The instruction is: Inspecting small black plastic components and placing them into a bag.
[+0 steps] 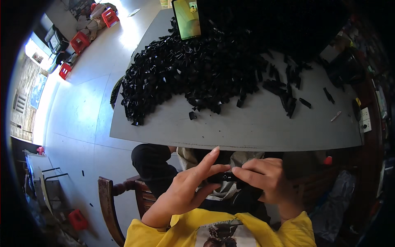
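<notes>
Between my two hands, over my lap and just below the table's front edge, is a small black plastic part (pixel 227 176) with small openings along its side. My left hand (pixel 190 181) grips its left end, thumb below and a finger above, with the index finger stretched up toward the table. At the other end, the fingers of my right hand (pixel 263 176) close on the same part. My fingers cover much of its shape. On the grey table (pixel 247 127) ahead lies a big heap of small black plastic pieces (pixel 177 70).
Longer black strips (pixel 284 92) lie loose right of the heap. A lit phone (pixel 187 20) stands behind it. A white and pink stick (pixel 336 116) lies near a dark bucket (pixel 347 68) at the right. A wooden chair (pixel 108 206) and red stools (pixel 80 42) are at the left.
</notes>
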`<action>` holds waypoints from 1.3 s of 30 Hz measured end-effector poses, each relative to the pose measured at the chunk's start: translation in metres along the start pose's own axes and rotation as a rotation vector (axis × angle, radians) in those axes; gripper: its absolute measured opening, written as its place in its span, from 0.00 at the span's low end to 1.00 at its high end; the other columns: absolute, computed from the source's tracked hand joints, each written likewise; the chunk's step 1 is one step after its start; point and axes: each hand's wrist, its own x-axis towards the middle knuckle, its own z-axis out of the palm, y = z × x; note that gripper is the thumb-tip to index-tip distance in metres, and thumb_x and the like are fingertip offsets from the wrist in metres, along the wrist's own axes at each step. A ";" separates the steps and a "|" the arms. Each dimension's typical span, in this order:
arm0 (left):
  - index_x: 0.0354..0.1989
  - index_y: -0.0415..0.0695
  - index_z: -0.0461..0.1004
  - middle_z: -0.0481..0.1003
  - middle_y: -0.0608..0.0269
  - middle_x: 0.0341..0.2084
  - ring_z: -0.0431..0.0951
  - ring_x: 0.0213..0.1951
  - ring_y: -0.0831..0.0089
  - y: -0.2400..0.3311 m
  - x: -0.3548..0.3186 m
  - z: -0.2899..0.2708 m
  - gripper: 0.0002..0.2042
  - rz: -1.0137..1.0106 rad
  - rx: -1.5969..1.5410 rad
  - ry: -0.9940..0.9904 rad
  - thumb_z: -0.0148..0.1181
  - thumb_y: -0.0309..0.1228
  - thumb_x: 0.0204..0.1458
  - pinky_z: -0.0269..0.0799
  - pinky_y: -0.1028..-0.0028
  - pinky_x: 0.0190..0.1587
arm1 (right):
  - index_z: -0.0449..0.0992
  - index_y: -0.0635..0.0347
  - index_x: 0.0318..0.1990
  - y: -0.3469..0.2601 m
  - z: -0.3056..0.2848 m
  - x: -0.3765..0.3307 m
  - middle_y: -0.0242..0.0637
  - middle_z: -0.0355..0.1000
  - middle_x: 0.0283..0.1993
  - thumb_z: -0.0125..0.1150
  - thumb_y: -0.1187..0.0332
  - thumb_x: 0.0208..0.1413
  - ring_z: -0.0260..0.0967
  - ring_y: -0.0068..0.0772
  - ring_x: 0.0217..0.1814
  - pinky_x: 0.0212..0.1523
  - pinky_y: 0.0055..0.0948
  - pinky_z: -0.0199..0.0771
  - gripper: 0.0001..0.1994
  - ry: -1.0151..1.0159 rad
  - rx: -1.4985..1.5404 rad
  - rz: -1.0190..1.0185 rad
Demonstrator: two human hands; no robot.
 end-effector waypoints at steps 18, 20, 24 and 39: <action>0.55 0.26 0.66 0.75 0.40 0.45 0.76 0.51 0.58 -0.007 -0.021 0.036 0.37 -0.371 -0.818 -0.072 0.33 0.56 0.63 0.65 0.67 0.59 | 0.79 0.59 0.39 -0.006 0.053 -0.024 0.37 0.76 0.37 0.61 0.73 0.44 0.75 0.32 0.29 0.26 0.25 0.75 0.11 0.014 0.201 -0.189; 0.53 0.27 0.68 0.76 0.41 0.44 0.76 0.50 0.57 -0.007 -0.025 0.038 0.35 -0.336 -0.775 -0.094 0.33 0.54 0.63 0.65 0.66 0.59 | 0.79 0.61 0.38 -0.009 0.055 -0.028 0.38 0.76 0.35 0.62 0.74 0.44 0.76 0.34 0.30 0.26 0.26 0.77 0.11 -0.008 0.210 -0.208; 0.46 0.29 0.74 0.76 0.43 0.43 0.77 0.48 0.57 -0.020 -0.031 0.047 0.29 -0.257 -0.698 -0.087 0.35 0.47 0.64 0.64 0.62 0.58 | 0.78 0.59 0.42 -0.012 0.067 -0.034 0.38 0.74 0.31 0.61 0.75 0.42 0.76 0.37 0.30 0.27 0.30 0.78 0.15 0.009 0.212 -0.159; 0.39 0.39 0.74 0.71 0.53 0.44 0.70 0.45 0.53 -0.120 0.036 -0.032 0.15 0.017 0.751 0.178 0.55 0.14 0.41 0.69 0.63 0.46 | 0.76 0.62 0.42 0.088 0.010 -0.028 0.43 0.71 0.49 0.62 0.76 0.47 0.68 0.48 0.53 0.54 0.39 0.69 0.12 0.424 -0.230 0.457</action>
